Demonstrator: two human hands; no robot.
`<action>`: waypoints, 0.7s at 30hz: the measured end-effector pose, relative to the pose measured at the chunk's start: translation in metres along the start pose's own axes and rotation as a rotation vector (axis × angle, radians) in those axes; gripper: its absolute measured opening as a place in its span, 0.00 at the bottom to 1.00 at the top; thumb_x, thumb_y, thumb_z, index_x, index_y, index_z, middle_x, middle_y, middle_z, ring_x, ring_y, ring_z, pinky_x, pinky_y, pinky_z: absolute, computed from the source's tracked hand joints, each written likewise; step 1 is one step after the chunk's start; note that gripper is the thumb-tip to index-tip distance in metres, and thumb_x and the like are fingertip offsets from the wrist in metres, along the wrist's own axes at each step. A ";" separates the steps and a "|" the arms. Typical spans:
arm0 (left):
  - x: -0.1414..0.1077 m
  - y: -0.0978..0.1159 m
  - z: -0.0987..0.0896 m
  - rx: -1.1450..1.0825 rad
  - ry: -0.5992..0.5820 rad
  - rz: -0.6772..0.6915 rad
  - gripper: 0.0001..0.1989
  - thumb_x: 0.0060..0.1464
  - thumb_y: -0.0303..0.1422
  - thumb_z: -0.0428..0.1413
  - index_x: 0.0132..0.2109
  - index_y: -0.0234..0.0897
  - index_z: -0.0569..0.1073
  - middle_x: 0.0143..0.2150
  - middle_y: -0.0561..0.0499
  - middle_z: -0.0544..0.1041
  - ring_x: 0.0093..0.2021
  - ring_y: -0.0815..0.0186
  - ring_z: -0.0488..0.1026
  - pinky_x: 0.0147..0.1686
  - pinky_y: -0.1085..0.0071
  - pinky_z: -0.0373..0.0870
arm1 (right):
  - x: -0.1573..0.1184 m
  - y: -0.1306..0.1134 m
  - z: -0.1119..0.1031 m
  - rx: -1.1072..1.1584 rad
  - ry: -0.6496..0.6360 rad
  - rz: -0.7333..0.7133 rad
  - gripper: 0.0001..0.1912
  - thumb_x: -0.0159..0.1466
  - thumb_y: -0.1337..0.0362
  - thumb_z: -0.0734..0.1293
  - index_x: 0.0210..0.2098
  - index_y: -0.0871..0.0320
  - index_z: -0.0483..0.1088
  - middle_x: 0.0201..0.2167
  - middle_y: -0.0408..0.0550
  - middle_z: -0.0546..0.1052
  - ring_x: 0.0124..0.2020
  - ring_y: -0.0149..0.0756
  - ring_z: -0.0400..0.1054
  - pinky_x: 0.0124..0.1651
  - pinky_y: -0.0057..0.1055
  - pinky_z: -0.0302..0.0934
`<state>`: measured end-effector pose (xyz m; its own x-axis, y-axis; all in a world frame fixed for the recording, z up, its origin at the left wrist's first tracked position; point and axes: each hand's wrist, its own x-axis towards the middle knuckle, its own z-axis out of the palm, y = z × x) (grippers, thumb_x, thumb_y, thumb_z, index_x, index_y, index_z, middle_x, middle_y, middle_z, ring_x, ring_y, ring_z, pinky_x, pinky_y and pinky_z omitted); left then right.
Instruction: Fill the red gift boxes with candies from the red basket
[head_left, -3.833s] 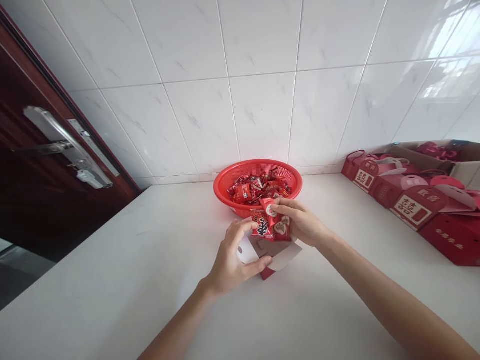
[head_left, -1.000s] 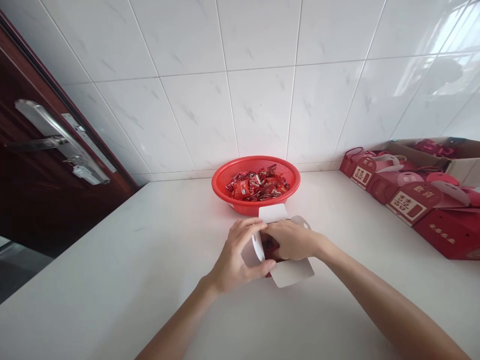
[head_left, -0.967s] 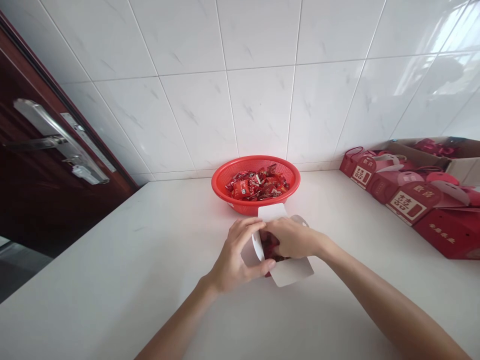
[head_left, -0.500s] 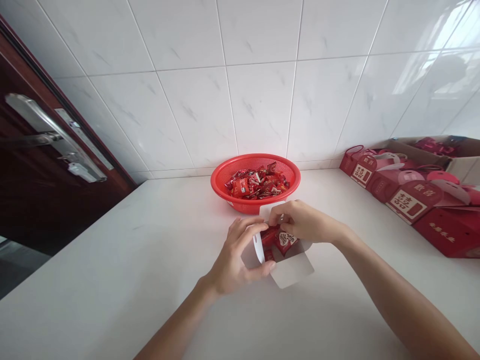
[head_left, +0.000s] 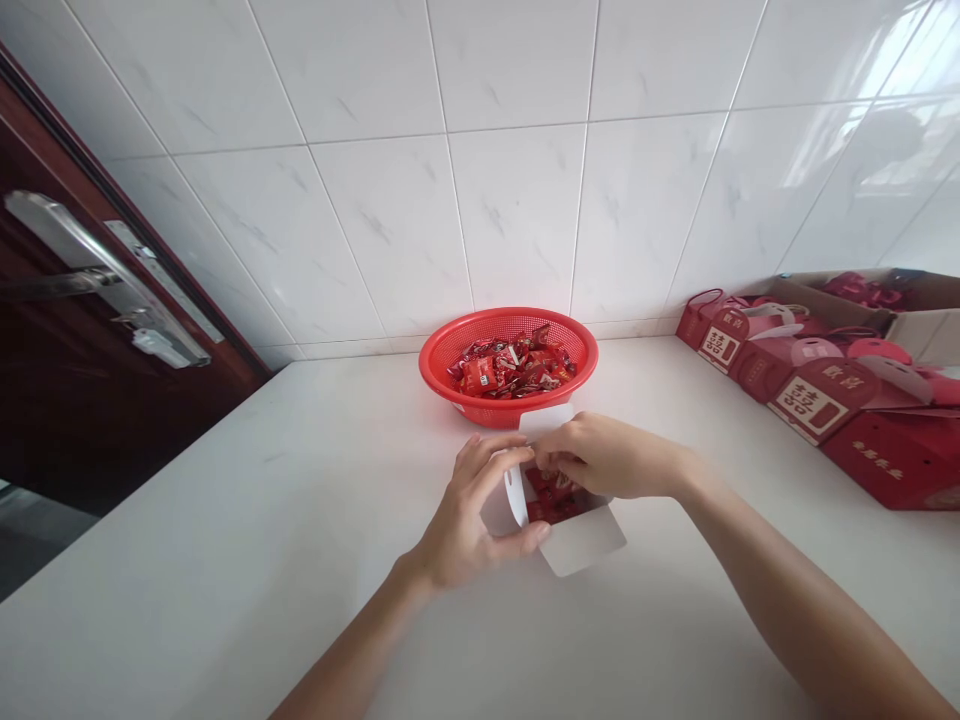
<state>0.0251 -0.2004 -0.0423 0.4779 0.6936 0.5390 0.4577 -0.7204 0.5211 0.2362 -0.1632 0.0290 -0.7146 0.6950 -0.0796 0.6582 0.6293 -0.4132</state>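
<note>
A small open box [head_left: 581,545] with white inner flaps stands folded out on the white counter. My left hand [head_left: 472,510] is closed round its left side, fingers at the back edge and thumb at the front. Red wrapped candies [head_left: 551,497] lie inside the box. My right hand [head_left: 600,455] reaches into the box from the right, its fingers curled down against the candies. Its fingertips are partly hidden, so what they pinch does not show. Just behind the box is a red plastic basket [head_left: 439,365] holding many more wrapped candies [head_left: 517,365].
Red gift boxes with handles [head_left: 817,400] line the right side of the counter. A cardboard carton [head_left: 930,335] with dark pink items stands behind them. White tiles [head_left: 517,220] cover the wall at the back. At left is a dark red door with a metal handle [head_left: 112,275].
My right hand has moved down a little, deeper into the box, and the candy with large lettering is now mostly covered. My left hand keeps its hold on the box.
</note>
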 end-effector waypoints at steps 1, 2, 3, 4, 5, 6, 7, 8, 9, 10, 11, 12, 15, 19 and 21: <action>0.000 0.000 0.000 0.004 0.000 0.001 0.27 0.53 0.35 0.63 0.59 0.45 0.66 0.58 0.42 0.69 0.59 0.51 0.67 0.58 0.50 0.65 | 0.000 -0.001 0.001 -0.051 0.001 0.011 0.14 0.61 0.78 0.57 0.33 0.57 0.71 0.24 0.41 0.72 0.23 0.28 0.60 0.27 0.27 0.48; -0.001 0.000 0.001 0.009 0.001 0.001 0.27 0.53 0.35 0.63 0.59 0.45 0.66 0.58 0.43 0.69 0.59 0.51 0.67 0.58 0.51 0.65 | 0.000 -0.002 0.001 -0.102 0.006 0.023 0.14 0.61 0.78 0.57 0.33 0.57 0.72 0.24 0.42 0.72 0.23 0.29 0.59 0.27 0.28 0.47; -0.001 -0.001 0.001 0.014 0.002 0.002 0.27 0.53 0.35 0.63 0.59 0.45 0.66 0.59 0.43 0.69 0.58 0.51 0.67 0.58 0.51 0.66 | 0.000 -0.004 0.002 -0.148 0.009 0.037 0.14 0.61 0.78 0.58 0.34 0.57 0.72 0.25 0.42 0.73 0.23 0.29 0.59 0.27 0.28 0.46; -0.001 -0.001 0.001 0.019 0.004 0.003 0.28 0.53 0.35 0.63 0.59 0.44 0.66 0.59 0.43 0.69 0.59 0.52 0.67 0.57 0.52 0.66 | 0.000 -0.007 0.003 -0.186 0.006 0.050 0.14 0.61 0.78 0.58 0.33 0.57 0.71 0.25 0.43 0.73 0.22 0.29 0.59 0.27 0.29 0.45; -0.002 -0.001 0.001 0.024 0.007 0.007 0.28 0.53 0.35 0.63 0.59 0.44 0.66 0.59 0.43 0.69 0.59 0.52 0.67 0.57 0.52 0.66 | -0.001 -0.010 0.005 -0.211 -0.004 0.054 0.14 0.60 0.78 0.58 0.32 0.57 0.71 0.25 0.43 0.73 0.22 0.29 0.59 0.27 0.29 0.45; -0.002 -0.001 0.001 0.029 0.010 0.014 0.28 0.53 0.35 0.63 0.59 0.44 0.66 0.59 0.43 0.69 0.58 0.52 0.67 0.57 0.52 0.66 | -0.001 -0.013 0.006 -0.227 -0.020 0.051 0.13 0.60 0.78 0.59 0.29 0.57 0.71 0.25 0.43 0.74 0.22 0.29 0.59 0.27 0.29 0.45; -0.002 -0.001 0.002 0.033 0.012 0.022 0.28 0.53 0.35 0.64 0.59 0.43 0.65 0.59 0.42 0.69 0.58 0.52 0.68 0.57 0.52 0.66 | -0.002 -0.017 0.008 -0.236 -0.037 0.043 0.13 0.59 0.78 0.59 0.27 0.58 0.70 0.25 0.43 0.74 0.22 0.29 0.60 0.27 0.29 0.45; -0.002 -0.001 0.002 0.037 0.013 0.030 0.28 0.53 0.35 0.63 0.60 0.43 0.65 0.59 0.42 0.69 0.58 0.53 0.68 0.58 0.52 0.66 | -0.002 -0.020 0.010 -0.241 -0.056 0.033 0.13 0.58 0.78 0.60 0.25 0.58 0.70 0.25 0.43 0.74 0.22 0.29 0.61 0.27 0.29 0.45; -0.002 -0.001 0.002 0.040 0.015 0.037 0.28 0.53 0.35 0.63 0.60 0.43 0.64 0.59 0.42 0.69 0.58 0.53 0.68 0.58 0.51 0.65 | -0.002 -0.022 0.012 -0.243 -0.078 0.022 0.12 0.57 0.78 0.61 0.25 0.58 0.71 0.26 0.44 0.75 0.24 0.30 0.63 0.28 0.29 0.46; -0.002 -0.001 0.002 0.043 0.018 0.042 0.28 0.53 0.35 0.63 0.59 0.43 0.64 0.59 0.42 0.69 0.57 0.53 0.68 0.58 0.51 0.65 | -0.002 -0.024 0.014 -0.245 -0.105 0.017 0.12 0.57 0.78 0.61 0.25 0.58 0.72 0.26 0.44 0.76 0.25 0.31 0.65 0.29 0.29 0.46; -0.001 -0.001 0.002 0.045 0.022 0.046 0.28 0.53 0.35 0.64 0.59 0.43 0.64 0.58 0.42 0.69 0.57 0.53 0.68 0.58 0.52 0.66 | -0.001 -0.025 0.016 -0.245 -0.137 0.019 0.12 0.58 0.77 0.61 0.26 0.58 0.73 0.26 0.45 0.76 0.26 0.32 0.66 0.29 0.29 0.47; -0.001 0.000 0.002 0.046 0.026 0.051 0.28 0.53 0.35 0.64 0.60 0.43 0.64 0.58 0.42 0.69 0.57 0.53 0.68 0.57 0.52 0.66 | 0.000 -0.025 0.018 -0.243 -0.173 0.032 0.12 0.59 0.76 0.61 0.27 0.58 0.74 0.27 0.45 0.77 0.27 0.33 0.68 0.29 0.29 0.47; -0.001 0.000 0.004 0.049 0.034 0.070 0.29 0.53 0.34 0.63 0.60 0.44 0.64 0.58 0.42 0.69 0.58 0.53 0.67 0.57 0.52 0.66 | 0.005 -0.022 0.024 -0.234 -0.268 0.111 0.14 0.64 0.71 0.60 0.27 0.57 0.75 0.27 0.46 0.78 0.29 0.36 0.70 0.30 0.30 0.50; -0.002 0.000 0.006 0.061 0.031 0.064 0.30 0.53 0.35 0.63 0.61 0.45 0.64 0.58 0.42 0.70 0.57 0.52 0.69 0.56 0.51 0.66 | 0.011 -0.021 0.029 -0.262 -0.270 0.185 0.16 0.67 0.64 0.59 0.28 0.59 0.76 0.29 0.52 0.79 0.32 0.42 0.74 0.32 0.32 0.54; -0.002 -0.001 0.006 0.062 0.028 0.059 0.30 0.52 0.36 0.63 0.61 0.45 0.64 0.58 0.42 0.70 0.57 0.51 0.69 0.57 0.50 0.66 | 0.012 -0.023 0.030 -0.278 -0.251 0.217 0.16 0.66 0.64 0.59 0.30 0.61 0.76 0.30 0.54 0.80 0.33 0.44 0.75 0.32 0.33 0.55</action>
<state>0.0283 -0.2013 -0.0481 0.4844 0.6493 0.5863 0.4755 -0.7579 0.4466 0.2057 -0.1794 0.0105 -0.5656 0.7369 -0.3703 0.8137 0.5716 -0.1054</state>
